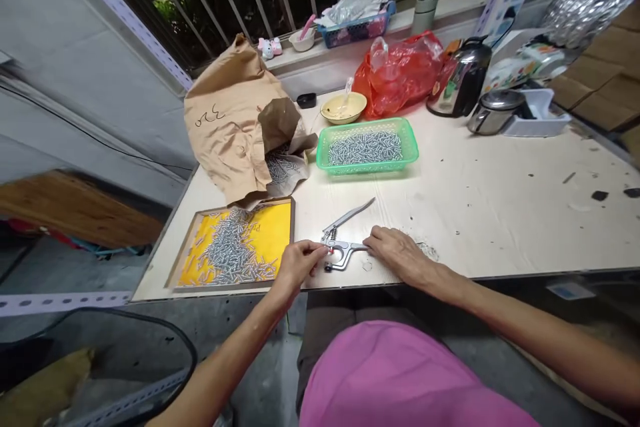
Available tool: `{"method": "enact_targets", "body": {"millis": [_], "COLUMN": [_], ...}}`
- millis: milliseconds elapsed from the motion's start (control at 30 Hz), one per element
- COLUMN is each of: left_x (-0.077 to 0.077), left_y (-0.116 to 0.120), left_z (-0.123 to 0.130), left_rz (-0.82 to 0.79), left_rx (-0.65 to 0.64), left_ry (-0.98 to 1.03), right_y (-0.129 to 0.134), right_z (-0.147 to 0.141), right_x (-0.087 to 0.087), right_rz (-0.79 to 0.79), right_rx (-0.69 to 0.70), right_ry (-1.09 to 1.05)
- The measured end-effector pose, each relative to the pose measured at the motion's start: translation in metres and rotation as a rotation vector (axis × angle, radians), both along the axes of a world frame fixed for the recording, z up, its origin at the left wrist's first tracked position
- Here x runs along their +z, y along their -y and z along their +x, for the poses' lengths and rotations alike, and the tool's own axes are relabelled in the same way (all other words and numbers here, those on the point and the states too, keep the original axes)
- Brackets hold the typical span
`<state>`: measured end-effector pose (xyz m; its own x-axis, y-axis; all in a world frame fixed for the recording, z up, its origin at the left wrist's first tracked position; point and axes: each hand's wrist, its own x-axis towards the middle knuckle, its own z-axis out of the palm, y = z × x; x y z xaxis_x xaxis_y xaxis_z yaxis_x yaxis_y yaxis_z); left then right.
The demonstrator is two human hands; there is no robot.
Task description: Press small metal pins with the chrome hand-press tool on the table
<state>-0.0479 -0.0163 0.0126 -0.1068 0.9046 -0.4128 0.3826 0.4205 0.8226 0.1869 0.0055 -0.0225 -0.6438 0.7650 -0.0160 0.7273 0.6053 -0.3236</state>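
Metal snap-fastener pliers (349,246) lie on their side near the table's front edge, their two handles spread apart. My right hand (395,250) is closed around the end of the lower handle. At the jaw end, my left hand (303,260) pinches with thumb and forefinger beside a small red part; what sits between the fingertips is too small to make out. Left of that hand, many small metal pins (233,247) are heaped in a shallow tray (293,230) with a yellow bottom. Behind the pliers, a green plastic basket (367,168) holds more such pins.
A torn brown paper bag (227,127) with metal pieces spilling from its mouth stands at the back left. Along the back are a yellow bowl (344,109), a red plastic bag (395,73), a steel kettle (465,77) and a lidded metal pot (495,112).
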Motion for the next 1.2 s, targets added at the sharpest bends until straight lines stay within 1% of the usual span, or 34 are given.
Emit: {"method": "enact_targets", "body": {"millis": [67,167,433,533,633,767,867,967,1033,1100,1200], "left_x": [-0.009,-0.016,-0.021,-0.022,-0.020,-0.014,-0.010,-0.008,-0.008,-0.010,-0.012], "left_y": [-0.003,-0.005,-0.003,-0.003,-0.005,-0.007,-0.007,-0.006,-0.005,-0.005,-0.003], "left_z": [0.008,0.010,0.012,0.014,0.013,0.011,0.010,0.010,0.010,0.010,0.009], "left_rz": [-0.064,-0.139,-0.244,-0.262,-0.294,-0.394,-0.461,-0.480,-0.483,-0.483,-0.483], "left_rx": [0.035,0.054,0.069,0.070,0.033,-0.017,-0.053,-0.077,-0.087,-0.095,-0.096], "left_ry": [0.048,0.048,-0.005,-0.012,-0.024,0.029,0.050,0.020,0.007,0.002,-0.001], "right_y": [-0.001,0.001,0.003,0.003,0.003,0.004,0.004,-0.004,-0.015,-0.030,-0.050], "right_z": [0.003,0.006,0.007,0.007,0.007,0.005,0.006,0.011,0.014,0.016,0.014], "right_x": [-0.001,0.000,0.001,0.003,0.003,-0.003,-0.001,0.008,0.013,0.013,0.008], "right_rz": [-0.004,0.000,0.001,0.006,0.010,0.059,0.045,-0.017,-0.015,-0.001,-0.027], "right_rx": [-0.004,-0.009,-0.018,-0.027,-0.036,-0.029,-0.033,0.008,0.030,0.049,0.117], "right_ry": [0.025,0.010,0.001,-0.003,-0.006,-0.027,-0.008,-0.037,-0.047,-0.011,0.064]}}
